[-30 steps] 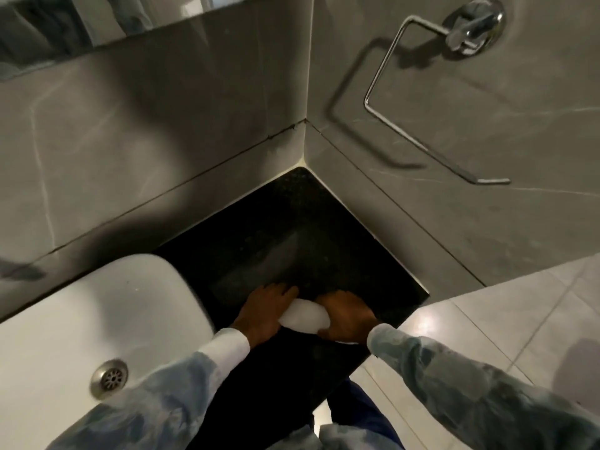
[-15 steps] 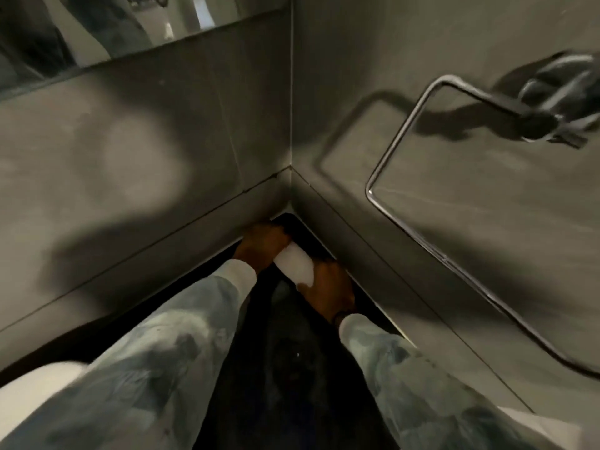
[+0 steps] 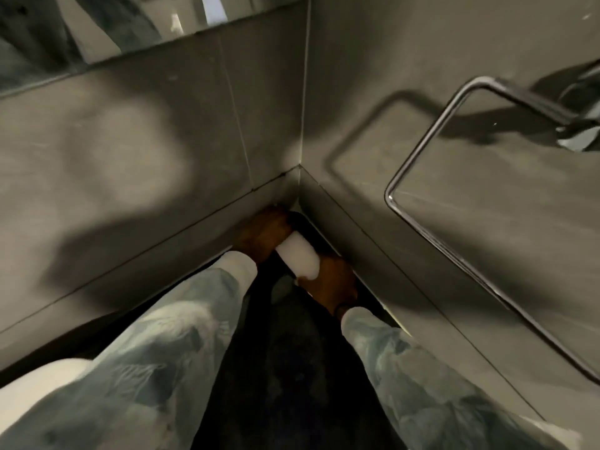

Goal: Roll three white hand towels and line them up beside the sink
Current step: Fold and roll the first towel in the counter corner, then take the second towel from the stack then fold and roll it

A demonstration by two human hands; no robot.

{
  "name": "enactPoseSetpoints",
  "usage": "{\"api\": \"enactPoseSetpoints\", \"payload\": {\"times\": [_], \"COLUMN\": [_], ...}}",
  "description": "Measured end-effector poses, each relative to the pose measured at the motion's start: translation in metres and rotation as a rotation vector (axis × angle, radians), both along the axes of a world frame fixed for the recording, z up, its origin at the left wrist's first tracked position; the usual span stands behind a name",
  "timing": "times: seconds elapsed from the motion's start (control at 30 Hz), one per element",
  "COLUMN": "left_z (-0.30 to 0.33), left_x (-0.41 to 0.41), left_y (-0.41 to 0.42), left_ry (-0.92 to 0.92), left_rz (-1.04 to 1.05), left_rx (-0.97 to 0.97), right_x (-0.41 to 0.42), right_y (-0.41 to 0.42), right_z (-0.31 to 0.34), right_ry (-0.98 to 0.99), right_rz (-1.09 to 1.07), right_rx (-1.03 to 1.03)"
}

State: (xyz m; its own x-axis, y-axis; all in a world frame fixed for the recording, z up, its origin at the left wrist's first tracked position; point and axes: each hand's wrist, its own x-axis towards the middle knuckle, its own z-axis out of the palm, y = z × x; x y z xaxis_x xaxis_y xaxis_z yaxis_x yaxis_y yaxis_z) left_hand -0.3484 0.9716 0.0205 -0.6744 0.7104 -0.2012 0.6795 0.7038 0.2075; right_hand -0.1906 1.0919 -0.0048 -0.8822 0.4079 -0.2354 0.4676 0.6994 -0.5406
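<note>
One rolled white hand towel [image 3: 297, 257] lies on the black counter [image 3: 292, 368], deep in the corner where the two grey walls meet. My left hand [image 3: 261, 233] grips its far end, close to the back wall. My right hand [image 3: 331, 285] holds the near end, next to the right wall. The roll runs along the right wall. A sliver of the white sink [image 3: 35, 389] shows at the lower left, partly behind my left sleeve. No other towel is in view.
A metal towel bar [image 3: 422, 228] juts from the right wall above the counter. A mirror [image 3: 97, 24] runs along the top of the back wall. The grey walls close the counter in on two sides.
Both hands have carried the rolled towel from the counter's front edge into the far corner. In the last half second it has hardly shifted.
</note>
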Motion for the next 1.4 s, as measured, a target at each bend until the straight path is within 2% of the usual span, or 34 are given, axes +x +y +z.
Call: {"api": "enactPoseSetpoints", "payload": {"times": [0.1, 0.17, 0.3, 0.5, 0.63, 0.83, 0.9, 0.97, 1.0, 1.1, 1.17, 1.23, 1.4], "left_z": [0.020, 0.020, 0.054, 0.092, 0.101, 0.103, 0.110, 0.114, 0.119, 0.121, 0.125, 0.131, 0.121], "left_x": [0.017, 0.025, 0.076, 0.173, 0.218, 0.311, 0.343, 0.348, 0.388, 0.413, 0.447, 0.465, 0.498], "left_y": [-0.029, -0.047, -0.088, -0.153, -0.206, -0.317, -0.355, -0.361, -0.407, -0.436, -0.486, -0.518, -0.617], "left_ry": [0.148, 0.193, 0.267, 0.333, 0.345, 0.342, 0.332, 0.338, 0.378, 0.324, 0.357, 0.312, 0.244], "left_rz": [-0.198, -0.250, -0.150, 0.121, 0.301, 0.614, 0.693, 0.707, 0.790, 0.868, 0.961, 1.039, 1.160], "left_rx": [0.002, -0.026, -0.039, 0.022, 0.040, -0.044, -0.080, -0.113, -0.126, -0.145, -0.151, -0.184, -0.127], "right_x": [0.015, 0.024, 0.071, 0.126, 0.137, 0.169, 0.184, 0.187, 0.209, 0.227, 0.250, 0.260, 0.273], "right_y": [-0.005, -0.003, -0.022, -0.062, -0.089, -0.175, -0.213, -0.222, -0.271, -0.303, -0.356, -0.394, -0.510], "right_z": [0.013, 0.017, 0.052, 0.101, 0.123, 0.139, 0.137, 0.136, 0.136, 0.133, 0.138, 0.141, 0.137], "right_ry": [-0.031, 0.021, 0.169, 0.122, 0.103, 0.168, 0.205, 0.218, 0.228, 0.283, 0.331, 0.331, 0.321], "right_rz": [-0.028, -0.016, 0.023, 0.165, 0.236, 0.450, 0.539, 0.522, 0.631, 0.667, 0.754, 0.820, 0.983], "right_rx": [0.121, 0.224, 0.419, 0.553, 0.562, 0.544, 0.524, 0.505, 0.488, 0.443, 0.418, 0.374, 0.380]}}
